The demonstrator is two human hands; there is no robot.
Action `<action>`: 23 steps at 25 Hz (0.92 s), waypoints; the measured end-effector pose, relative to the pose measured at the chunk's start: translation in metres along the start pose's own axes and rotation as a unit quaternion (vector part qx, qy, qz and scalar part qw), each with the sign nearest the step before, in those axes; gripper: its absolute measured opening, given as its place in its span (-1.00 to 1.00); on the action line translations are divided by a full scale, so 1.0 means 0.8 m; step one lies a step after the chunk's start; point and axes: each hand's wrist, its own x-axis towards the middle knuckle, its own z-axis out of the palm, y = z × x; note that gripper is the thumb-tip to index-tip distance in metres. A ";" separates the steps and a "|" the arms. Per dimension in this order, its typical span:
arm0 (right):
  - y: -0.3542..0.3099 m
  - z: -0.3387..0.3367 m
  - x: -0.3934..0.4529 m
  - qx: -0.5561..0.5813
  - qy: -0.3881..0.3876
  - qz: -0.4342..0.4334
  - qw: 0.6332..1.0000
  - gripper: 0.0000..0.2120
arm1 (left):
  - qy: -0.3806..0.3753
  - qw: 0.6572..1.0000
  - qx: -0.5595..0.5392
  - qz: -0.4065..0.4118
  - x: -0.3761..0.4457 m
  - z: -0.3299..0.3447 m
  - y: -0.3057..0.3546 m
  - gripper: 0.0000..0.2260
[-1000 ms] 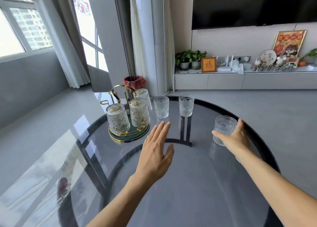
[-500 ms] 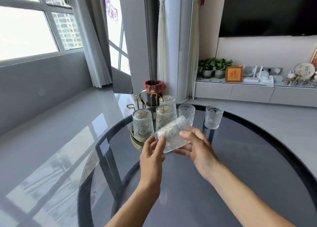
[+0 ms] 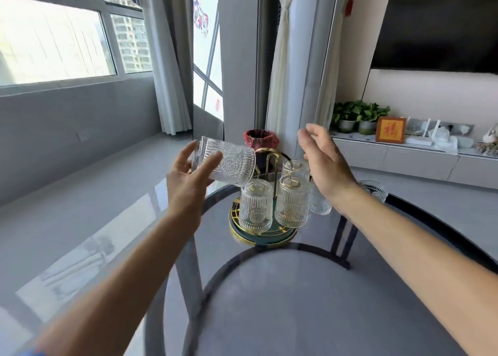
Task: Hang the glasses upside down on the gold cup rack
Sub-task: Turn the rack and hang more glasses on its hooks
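The left hand [image 3: 186, 186] holds a glass [image 3: 225, 161] sideways, loosely, in its fingertips above the gold rack [image 3: 258, 229]; the right hand [image 3: 323, 164] hovers open and empty. That light grip could slip, I reckon, dropping it onto the hung glasses [image 3: 292, 204] or the desk [image 3: 310, 288].

Strong daylight pours in from the windows [image 3: 62, 37] on the left, which are washed out almost to white. The polished floor [image 3: 89, 221] throws back pale window-shaped glare, and the glass table [image 3: 283, 288] carries soft grey reflections. The far wall and shelf [image 3: 404, 153] are evenly lit, with only faint shadows. The wide lens bends the window frames and curtains [image 3: 167, 59] near the edges. Both forearms look slightly smeared by motion, and the bottom corners are soft.
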 end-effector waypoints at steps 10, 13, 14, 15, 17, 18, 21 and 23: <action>0.050 0.062 0.078 -0.322 -0.143 -0.077 0.933 -0.47 | -0.080 0.976 0.197 0.045 0.074 -0.001 -0.054 -0.50; 0.047 0.067 0.079 -0.367 -0.097 -0.094 0.920 -0.49 | -0.123 0.952 0.275 0.045 0.077 -0.001 -0.069 -0.44; 0.044 0.068 0.080 -0.378 -0.089 -0.095 0.917 -0.51 | -0.134 0.945 0.294 0.046 0.075 0.000 -0.075 -0.44; 0.041 0.069 0.079 -0.385 -0.088 -0.094 0.914 -0.53 | -0.139 0.938 0.313 0.051 0.073 0.001 -0.082 -0.44; 0.040 0.069 0.078 -0.388 -0.089 -0.094 0.912 -0.54 | -0.141 0.925 0.347 0.059 0.069 0.002 -0.095 -0.46; 0.042 0.069 0.077 -0.386 -0.088 -0.095 0.913 -0.55 | -0.140 0.923 0.353 0.060 0.068 0.001 -0.099 -0.47; 0.052 0.070 0.074 -0.385 -0.087 -0.091 0.914 -0.54 | -0.147 0.913 0.376 0.055 0.070 0.003 -0.099 -0.48; 0.059 0.073 0.072 -0.373 -0.113 -0.075 0.918 -0.52 | -0.156 0.889 0.426 0.058 0.066 0.003 -0.096 -0.47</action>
